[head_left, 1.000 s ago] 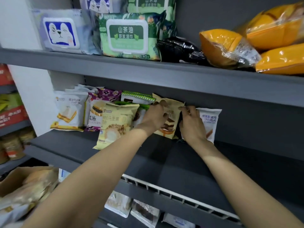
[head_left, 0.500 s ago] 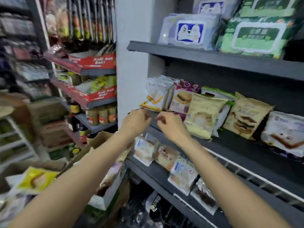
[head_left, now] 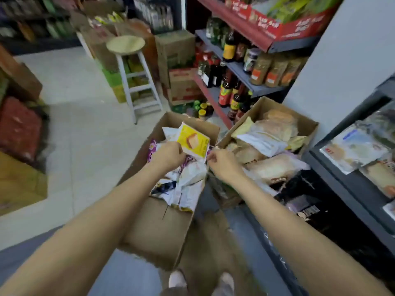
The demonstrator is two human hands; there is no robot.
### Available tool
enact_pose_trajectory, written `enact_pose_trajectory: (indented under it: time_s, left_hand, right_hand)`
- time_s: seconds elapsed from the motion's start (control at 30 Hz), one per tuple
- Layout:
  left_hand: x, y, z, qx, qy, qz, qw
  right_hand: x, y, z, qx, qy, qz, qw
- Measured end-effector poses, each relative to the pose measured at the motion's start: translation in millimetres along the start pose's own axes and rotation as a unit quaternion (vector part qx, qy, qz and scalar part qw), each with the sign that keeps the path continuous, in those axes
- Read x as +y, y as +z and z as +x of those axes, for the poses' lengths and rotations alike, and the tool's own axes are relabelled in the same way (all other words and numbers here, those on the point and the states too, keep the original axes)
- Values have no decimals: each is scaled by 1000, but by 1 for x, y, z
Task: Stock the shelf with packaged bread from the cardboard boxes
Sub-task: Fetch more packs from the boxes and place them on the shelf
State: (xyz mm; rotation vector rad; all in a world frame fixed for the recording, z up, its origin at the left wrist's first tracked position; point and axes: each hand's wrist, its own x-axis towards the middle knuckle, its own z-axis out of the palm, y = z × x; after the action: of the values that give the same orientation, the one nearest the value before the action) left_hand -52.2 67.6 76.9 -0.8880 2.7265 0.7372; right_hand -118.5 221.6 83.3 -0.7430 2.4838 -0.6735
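Below me stand two open cardboard boxes. The near box (head_left: 159, 223) holds several white and purple bread packets, and the right box (head_left: 306, 121) is filled with pale loaves in clear bags. My left hand (head_left: 168, 156) grips a yellow bread packet (head_left: 194, 140) by its lower left edge, lifted just above the near box. Fingers curled, my right hand (head_left: 224, 163) pinches the same packet's lower right corner. The dark shelf (head_left: 350, 190) with bread packets (head_left: 353, 150) on it is at the right.
A white stool (head_left: 129, 60) stands on the tiled floor ahead, with stacked cartons (head_left: 177, 50) behind it. A side shelf of sauce bottles (head_left: 233, 86) and jars runs beyond the boxes. Black packets (head_left: 303, 195) lie low by the dark shelf. My feet (head_left: 177, 279) are at the bottom.
My view swung from the bread shelf down and left to the boxes. Both hands left the shelf edge, dropped to the near box and took hold of a yellow packet.
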Motion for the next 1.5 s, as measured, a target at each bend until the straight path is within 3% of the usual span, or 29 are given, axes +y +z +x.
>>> enact_pose_trajectory:
  time_s: [0.2,0.3,0.4,0.53,0.63,0.7,0.77,0.87,1.0,1.1,1.2,1.3,1.4,1.5]
  left_hand:
    - [-99,51,34,-92,-102,-17,990]
    - [-126,80,57,-131,-143,-45,980]
    - [-142,105,78,-151,-211,-108,960]
    - [-162,138,97,-140,-295,-210,921]
    - [-176,149,102,-150,-326,-192,913]
    - [-180,151,102,-163,-319,-168,919]
    - [-179,148,103,-159,-268,-104,945]
    - [-160,132,101,-141,-164,-58,975]
    - [-129,90,91,-127,-80,-44,988]
    - [-100,49,75,-115,-33,-6,993]
    - [-79,19,59,-59,23,67,996]
    - [-63,-4,46,-8,15,46,999]
    - [-38,-30,36,70,7,-28,997]
    - [-4,-57,24,108,63,-78,989]
  right_hand:
    - [-6,111,64,-122,87,49,987]
    - [8,157,102,-144,214,104,960]
    - [22,185,122,-71,318,218,920]
    - [40,207,135,11,325,215,921]
    - [41,214,147,35,308,214,926]
    - [39,213,155,45,330,220,917]
    - [39,209,158,61,347,206,913]
    - [30,195,146,58,271,111,954]
    - [10,151,126,51,170,161,971]
    - [-7,104,118,51,185,359,913]
    - [-23,52,106,30,236,563,792]
    - [-35,9,88,9,249,685,684]
    - [-45,-27,67,9,218,732,646]
    - [-50,-64,44,36,178,744,643]
